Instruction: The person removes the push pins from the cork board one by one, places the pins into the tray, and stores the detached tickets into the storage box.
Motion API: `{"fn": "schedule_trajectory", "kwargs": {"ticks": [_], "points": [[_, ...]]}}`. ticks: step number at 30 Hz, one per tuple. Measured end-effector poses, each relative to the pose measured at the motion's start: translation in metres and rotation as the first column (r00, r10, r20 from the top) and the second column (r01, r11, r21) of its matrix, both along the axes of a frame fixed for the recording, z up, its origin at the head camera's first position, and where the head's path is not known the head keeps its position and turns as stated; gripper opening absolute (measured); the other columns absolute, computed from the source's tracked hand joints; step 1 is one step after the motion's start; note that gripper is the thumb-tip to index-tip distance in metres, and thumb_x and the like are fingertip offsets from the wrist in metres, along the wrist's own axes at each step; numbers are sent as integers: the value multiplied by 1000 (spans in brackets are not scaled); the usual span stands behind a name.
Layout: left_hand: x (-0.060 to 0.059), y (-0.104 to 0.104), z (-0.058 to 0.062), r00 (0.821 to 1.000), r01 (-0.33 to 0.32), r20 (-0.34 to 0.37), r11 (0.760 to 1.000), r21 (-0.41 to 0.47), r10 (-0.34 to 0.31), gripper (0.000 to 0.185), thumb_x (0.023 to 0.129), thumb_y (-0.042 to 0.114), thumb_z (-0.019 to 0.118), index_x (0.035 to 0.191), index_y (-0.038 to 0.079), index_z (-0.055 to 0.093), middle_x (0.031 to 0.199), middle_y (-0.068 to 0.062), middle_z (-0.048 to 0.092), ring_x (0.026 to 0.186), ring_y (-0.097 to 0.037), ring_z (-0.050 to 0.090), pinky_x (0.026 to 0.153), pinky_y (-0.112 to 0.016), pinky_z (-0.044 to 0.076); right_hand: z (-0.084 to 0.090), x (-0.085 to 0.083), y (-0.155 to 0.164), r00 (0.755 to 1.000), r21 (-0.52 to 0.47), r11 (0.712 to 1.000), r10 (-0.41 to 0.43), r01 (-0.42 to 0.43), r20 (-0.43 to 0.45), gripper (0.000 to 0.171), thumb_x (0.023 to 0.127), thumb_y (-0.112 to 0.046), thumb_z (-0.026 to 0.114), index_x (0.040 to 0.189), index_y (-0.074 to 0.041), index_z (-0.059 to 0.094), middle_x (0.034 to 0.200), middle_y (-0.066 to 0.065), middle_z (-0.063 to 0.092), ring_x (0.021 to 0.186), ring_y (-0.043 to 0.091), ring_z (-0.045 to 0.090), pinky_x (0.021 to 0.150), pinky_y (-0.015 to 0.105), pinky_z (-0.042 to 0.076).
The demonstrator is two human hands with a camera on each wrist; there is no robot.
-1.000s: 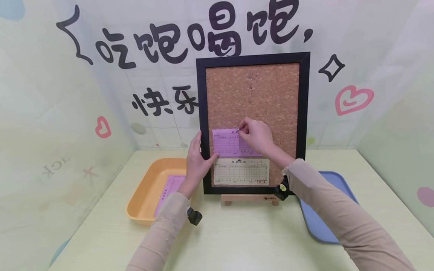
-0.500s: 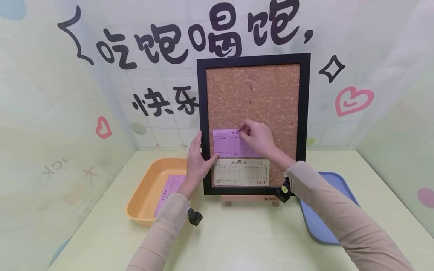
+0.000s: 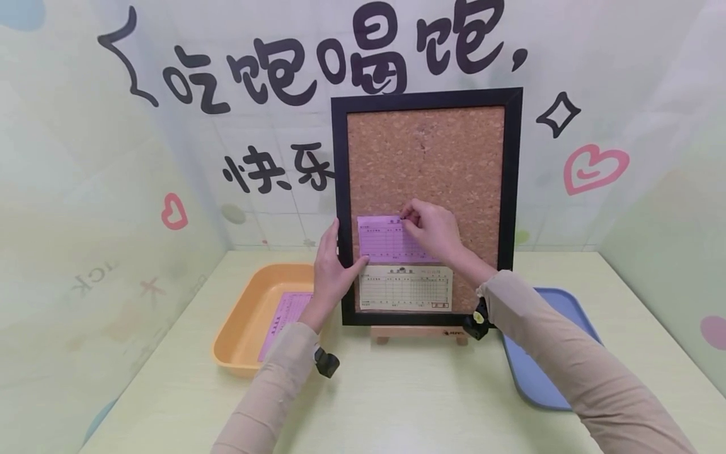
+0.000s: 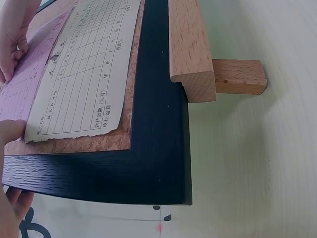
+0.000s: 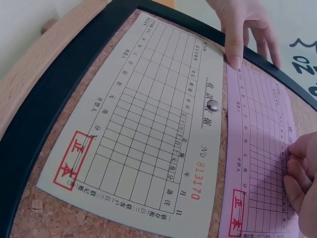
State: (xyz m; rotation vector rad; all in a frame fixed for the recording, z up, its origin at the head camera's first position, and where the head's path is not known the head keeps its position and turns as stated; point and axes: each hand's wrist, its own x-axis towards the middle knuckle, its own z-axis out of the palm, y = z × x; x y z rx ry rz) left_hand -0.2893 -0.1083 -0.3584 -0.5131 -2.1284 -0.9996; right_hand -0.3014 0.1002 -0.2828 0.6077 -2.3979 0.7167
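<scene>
A black-framed corkboard [image 3: 431, 161] stands upright on a small wooden easel [image 3: 416, 331]. A pink receipt slip [image 3: 379, 243] lies flat on the cork, directly above a pale yellow receipt slip [image 3: 405, 290]. One round metal thumbtack [image 5: 213, 105] holds the yellow slip near its top edge. My left hand [image 3: 333, 272] grips the board's left edge, thumb on the pink slip's lower corner and fingers behind the frame. At the pink slip's top middle, my right hand [image 3: 435, 231] pinches a tiny thumbtack, mostly hidden by the fingertips.
An orange tray [image 3: 232, 328] on the left holds another pink slip [image 3: 286, 313]. A blue tray [image 3: 539, 372] lies at the right, partly behind the right sleeve. The patterned back wall [image 3: 272, 221] rises behind the board.
The bright speck seen at my right fingertips a second ago is now barely visible as they stay on the pink slip's top edge. My left hand keeps its hold on the frame.
</scene>
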Motion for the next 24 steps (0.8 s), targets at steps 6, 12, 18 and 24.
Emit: {"fn": "schedule_trajectory", "kwargs": {"ticks": [6,12,18,24], "points": [[0,0,0,1000,0,15,1000,6,0,88,72,19,76,142,2,24,140,-15,35,128,-24,35,104,-37,32,-1,-1,0,1000,-7,1000,3,-3,2,5,82,-9,61,87,-9,63,70,1,60,58,13,50,52,26,37],[0,0,0,1000,0,11,1000,4,0,89,72,18,77,142,2,25,139,-15,36,127,-25,36,104,-37,33,0,-1,0,1000,-14,1000,-3,3,7,5,82,-10,61,86,-9,64,70,2,61,59,14,51,53,27,37],[0,0,0,1000,5,3,1000,8,-5,88,72,17,77,141,2,25,139,-15,36,127,-25,36,104,-37,33,2,0,0,1000,-2,1000,-12,12,29,5,82,-10,61,86,-9,64,71,2,61,60,14,51,54,27,38],[-1,0,-1,1000,4,4,1000,9,-4,89,71,16,77,141,1,25,139,-15,36,127,-25,36,104,-35,32,12,2,-2,994,79,996,-50,42,94,6,82,-11,61,85,-8,65,68,2,61,58,15,53,51,27,39]]}}
